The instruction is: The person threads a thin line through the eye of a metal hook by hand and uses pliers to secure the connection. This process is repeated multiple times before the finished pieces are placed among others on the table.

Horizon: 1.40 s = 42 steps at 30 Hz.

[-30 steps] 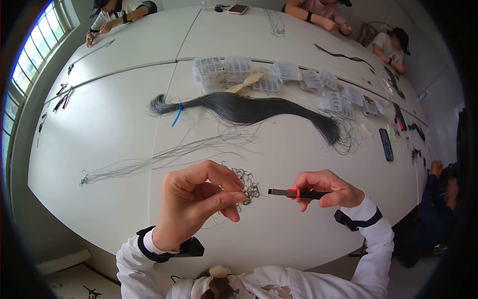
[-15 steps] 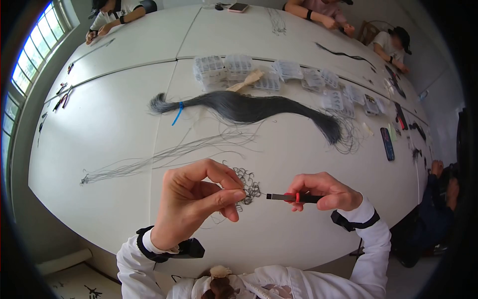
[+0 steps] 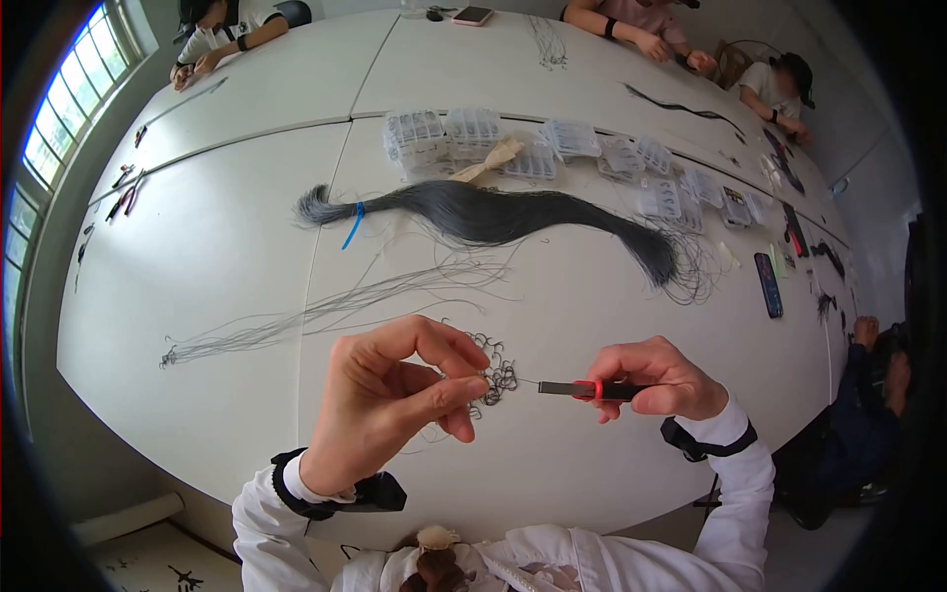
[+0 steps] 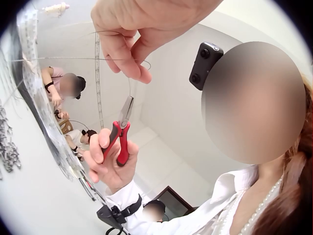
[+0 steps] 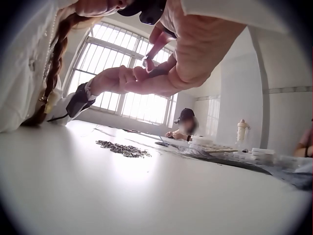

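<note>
Pliers (image 3: 584,390) and thin line (image 3: 528,382), above hook pile (image 3: 502,378).
Head: line pinched in left hand (image 3: 395,390), pliers gripped in right hand (image 3: 656,380); probably best aligned straight. Left wrist: line reaching plier tip, bite too fine to tell; tension better even, without jerks. Right wrist: hands overlapping above table (image 5: 186,196), fingertip detail hidden; wrists best steadied.

The metal pliers (image 4: 124,121) have plastic-looking grips (image 4: 123,151); the tabletop (image 5: 171,196) is smooth and glossy.

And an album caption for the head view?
Left hand pinching a thin strand, right hand holding pliers, over a white table.
</note>
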Tool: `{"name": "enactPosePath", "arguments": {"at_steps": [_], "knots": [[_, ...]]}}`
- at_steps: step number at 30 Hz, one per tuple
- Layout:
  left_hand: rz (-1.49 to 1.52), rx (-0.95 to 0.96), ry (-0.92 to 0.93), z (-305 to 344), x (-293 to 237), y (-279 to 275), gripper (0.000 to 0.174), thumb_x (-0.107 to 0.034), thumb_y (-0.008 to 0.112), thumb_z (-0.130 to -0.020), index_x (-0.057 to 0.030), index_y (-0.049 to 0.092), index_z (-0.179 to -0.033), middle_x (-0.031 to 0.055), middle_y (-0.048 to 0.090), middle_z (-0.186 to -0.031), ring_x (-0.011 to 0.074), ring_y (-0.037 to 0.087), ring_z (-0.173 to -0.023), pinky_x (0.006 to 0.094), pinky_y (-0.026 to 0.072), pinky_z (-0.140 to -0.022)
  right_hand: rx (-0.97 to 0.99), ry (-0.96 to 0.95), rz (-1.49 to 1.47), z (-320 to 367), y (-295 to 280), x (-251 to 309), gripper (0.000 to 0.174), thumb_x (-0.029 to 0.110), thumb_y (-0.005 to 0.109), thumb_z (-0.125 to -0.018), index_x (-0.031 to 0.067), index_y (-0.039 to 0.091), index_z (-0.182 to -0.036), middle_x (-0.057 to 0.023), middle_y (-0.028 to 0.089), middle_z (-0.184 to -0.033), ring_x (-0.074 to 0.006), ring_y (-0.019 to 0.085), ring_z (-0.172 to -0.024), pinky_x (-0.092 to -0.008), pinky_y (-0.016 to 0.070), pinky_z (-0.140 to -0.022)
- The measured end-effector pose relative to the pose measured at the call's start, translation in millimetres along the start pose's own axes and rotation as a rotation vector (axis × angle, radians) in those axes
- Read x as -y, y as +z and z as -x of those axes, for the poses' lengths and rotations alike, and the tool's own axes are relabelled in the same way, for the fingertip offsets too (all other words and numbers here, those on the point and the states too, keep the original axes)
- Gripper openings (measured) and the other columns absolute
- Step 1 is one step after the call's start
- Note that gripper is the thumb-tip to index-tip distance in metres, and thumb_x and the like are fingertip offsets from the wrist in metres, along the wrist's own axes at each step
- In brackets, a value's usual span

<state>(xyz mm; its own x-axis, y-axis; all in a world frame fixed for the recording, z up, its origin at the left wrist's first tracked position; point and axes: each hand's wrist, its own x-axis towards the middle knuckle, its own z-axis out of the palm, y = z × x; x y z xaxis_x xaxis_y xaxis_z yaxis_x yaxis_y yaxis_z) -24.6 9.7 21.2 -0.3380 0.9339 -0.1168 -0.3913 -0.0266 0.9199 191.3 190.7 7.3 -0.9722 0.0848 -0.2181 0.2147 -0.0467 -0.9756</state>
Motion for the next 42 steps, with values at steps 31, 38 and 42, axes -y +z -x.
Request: {"name": "enactPosePath", "arguments": {"at_steps": [31, 38, 42], "knots": [[-0.069, 0.093, -0.152, -0.2, -4.5, -4.4, 0.012, 0.009, 0.064, -0.076, 0.0042, 0.055, -0.072, 0.0153, 0.06, -0.084, 0.0126, 0.059, -0.053, 0.0212, 0.0489, -0.047, -0.27, 0.032, 0.149, 35.2, -20.7, 7.2, 0.04, 0.022, 0.053, -0.069, -0.0048, 0.061, -0.098, -0.0083, 0.059, -0.082, -0.0129, 0.055, -0.067, -0.0265, 0.048, -0.063], [-0.057, 0.069, -0.147, -4.8, -3.4, -9.2, 0.014, 0.006, 0.066, -0.077, 0.0022, 0.054, -0.07, 0.0135, 0.061, -0.083, 0.0108, 0.058, -0.052, 0.0205, 0.0477, -0.046, -0.671, 0.017, 0.116, 80.0, -55.0, -5.6, 0.045, 0.033, 0.053, -0.072, -0.004, 0.056, -0.098, -0.0071, 0.057, -0.079, -0.0106, 0.054, -0.064, -0.0285, 0.0516, -0.064], [-0.063, 0.053, -0.15, -4.9, -5.1, -9.7, 0.015, 0.004, 0.066, -0.077, 0.0014, 0.054, -0.07, 0.0127, 0.061, -0.083, 0.0099, 0.058, -0.053, 0.0203, 0.0474, -0.046, -0.899, -0.018, 0.224, 108.2, -67.3, -9.6, 0.045, 0.037, 0.051, -0.077, -0.0024, 0.054, -0.1, -0.0047, 0.054, -0.077, -0.0091, 0.052, -0.062, -0.026, 0.0485, -0.059]]}}
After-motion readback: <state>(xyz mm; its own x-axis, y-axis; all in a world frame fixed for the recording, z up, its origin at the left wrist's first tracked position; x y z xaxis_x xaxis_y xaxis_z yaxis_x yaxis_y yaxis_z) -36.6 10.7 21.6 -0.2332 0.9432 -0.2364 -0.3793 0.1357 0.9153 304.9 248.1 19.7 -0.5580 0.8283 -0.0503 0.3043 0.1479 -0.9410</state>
